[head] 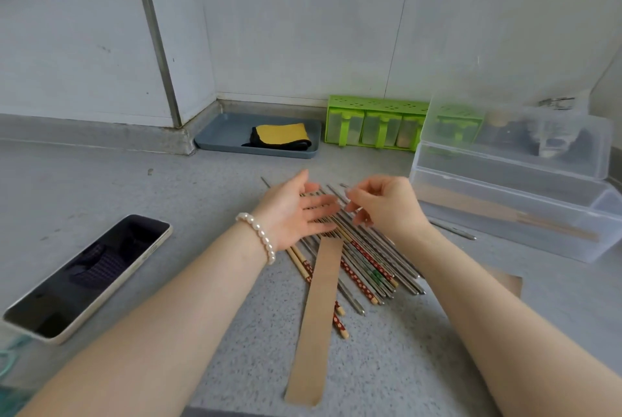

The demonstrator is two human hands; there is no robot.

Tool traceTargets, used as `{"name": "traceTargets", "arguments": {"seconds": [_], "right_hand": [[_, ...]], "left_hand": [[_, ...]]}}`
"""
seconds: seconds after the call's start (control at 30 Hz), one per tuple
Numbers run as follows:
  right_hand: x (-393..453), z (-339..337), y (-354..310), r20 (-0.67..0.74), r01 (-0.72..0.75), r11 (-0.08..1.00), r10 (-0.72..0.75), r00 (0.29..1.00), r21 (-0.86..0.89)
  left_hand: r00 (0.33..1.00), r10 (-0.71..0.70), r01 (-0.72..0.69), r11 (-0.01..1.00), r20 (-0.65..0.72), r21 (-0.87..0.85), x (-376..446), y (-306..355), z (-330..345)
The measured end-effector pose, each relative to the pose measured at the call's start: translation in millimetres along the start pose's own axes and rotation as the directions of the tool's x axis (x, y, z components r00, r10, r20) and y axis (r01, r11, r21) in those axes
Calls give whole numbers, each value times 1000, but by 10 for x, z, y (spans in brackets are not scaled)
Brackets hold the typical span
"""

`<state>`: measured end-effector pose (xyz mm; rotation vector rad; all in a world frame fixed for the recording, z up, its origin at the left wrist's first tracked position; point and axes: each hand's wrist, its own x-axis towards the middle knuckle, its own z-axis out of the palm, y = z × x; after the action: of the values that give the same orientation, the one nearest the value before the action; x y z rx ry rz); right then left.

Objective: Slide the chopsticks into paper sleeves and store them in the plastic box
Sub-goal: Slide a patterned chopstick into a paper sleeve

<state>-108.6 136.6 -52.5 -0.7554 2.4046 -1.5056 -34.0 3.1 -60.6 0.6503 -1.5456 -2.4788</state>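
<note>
A pile of chopsticks, metal ones and wooden ones with red patterned ends, lies on the grey counter. A long brown paper sleeve rests across the pile's near end. My left hand hovers over the far part of the pile, palm turned inward, fingers spread, holding nothing. My right hand is just right of it, fingers curled above the metal chopsticks; whether it pinches one is unclear. The clear plastic box stands open at the right, with one sleeved pair inside.
A phone lies at the left. A grey tray with a yellow cloth sits by the wall. A green spice rack stands behind. Another brown sleeve lies under my right forearm. One stray metal chopstick lies by the box.
</note>
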Motion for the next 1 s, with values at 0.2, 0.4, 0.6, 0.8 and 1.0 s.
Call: {"name": "traceTargets", "arguments": {"seconds": [0.2, 0.4, 0.6, 0.8, 1.0], "right_hand": [[-96, -50, -40, 353, 202, 862, -29, 935, -465], [-19, 97, 74, 396, 183, 791, 81, 915, -584], [-20, -9, 32, 300, 158, 946, -69, 951, -284], [0, 18, 67, 375, 164, 849, 42, 926, -501], [16, 74, 62, 378, 113, 836, 119, 918, -538]], "left_hand": [[997, 71, -64, 981, -32, 184, 68, 0, 8], [994, 103, -94, 971, -29, 222, 68, 0, 0], [989, 105, -133, 933, 102, 333, 28, -12, -8], [986, 100, -142, 919, 132, 367, 33, -56, -23], [988, 91, -129, 928, 123, 351, 13, -59, -4]]}}
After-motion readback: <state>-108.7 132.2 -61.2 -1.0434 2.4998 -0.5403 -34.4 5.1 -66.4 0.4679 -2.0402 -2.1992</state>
